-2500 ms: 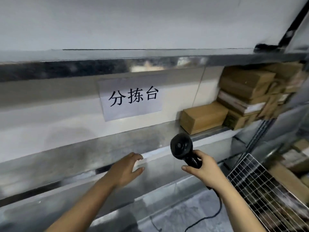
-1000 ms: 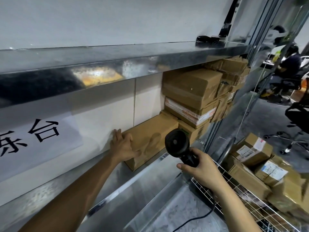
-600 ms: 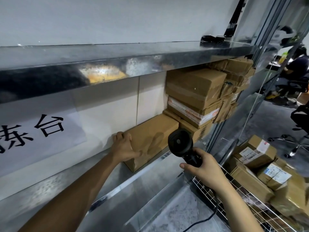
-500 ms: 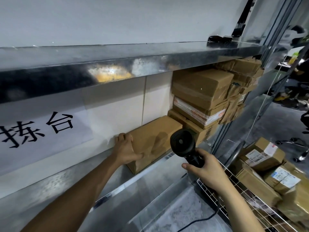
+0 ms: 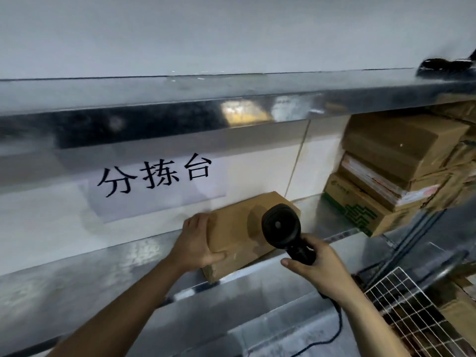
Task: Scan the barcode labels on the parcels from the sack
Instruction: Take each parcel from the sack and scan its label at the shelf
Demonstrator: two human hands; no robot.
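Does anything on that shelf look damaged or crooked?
The plain brown cardboard box gripped by the left hand sits skewed on the metal shelf, one scuffed corner past the front edge. The stacked cardboard boxes at right look crumpled and uneven.

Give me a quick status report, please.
Left hand grips brown parcel on shelf. Right hand holds scanner. No label visible. Nothing in the way.

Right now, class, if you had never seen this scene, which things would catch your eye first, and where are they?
The white sign with bold black characters on the wall, left of centre. Below it, the left hand grips the end of a brown parcel on the metal shelf, while the right hand holds a black scanner in front of it. Stacked boxes fill the shelf's right end.
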